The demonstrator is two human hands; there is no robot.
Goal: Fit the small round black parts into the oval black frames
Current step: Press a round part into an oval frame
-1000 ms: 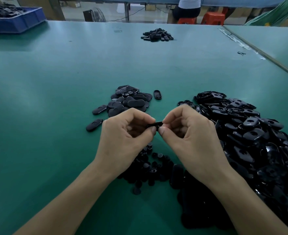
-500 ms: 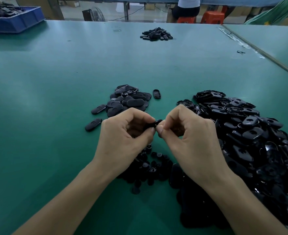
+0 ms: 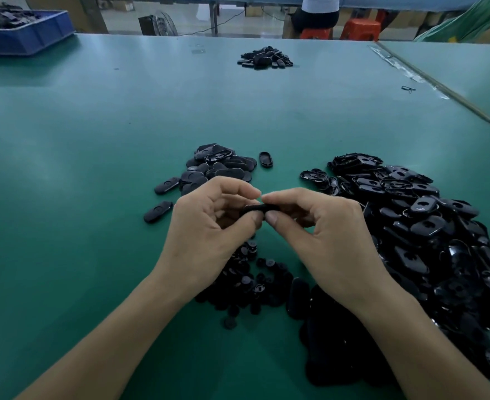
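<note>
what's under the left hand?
A heap of small round black parts on the green table shows beside the left hand, which pinches an oval black frame. How much lies beneath palm and wrist is covered.

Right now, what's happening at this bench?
A person holds one oval black frame over the green table, pinched between the left hand and right hand. Whether its round part is in yet is hidden in the grip. Small round parts lie heaped below the hands, a big pile of frames to the right, a smaller heap of oval pieces beyond.
</note>
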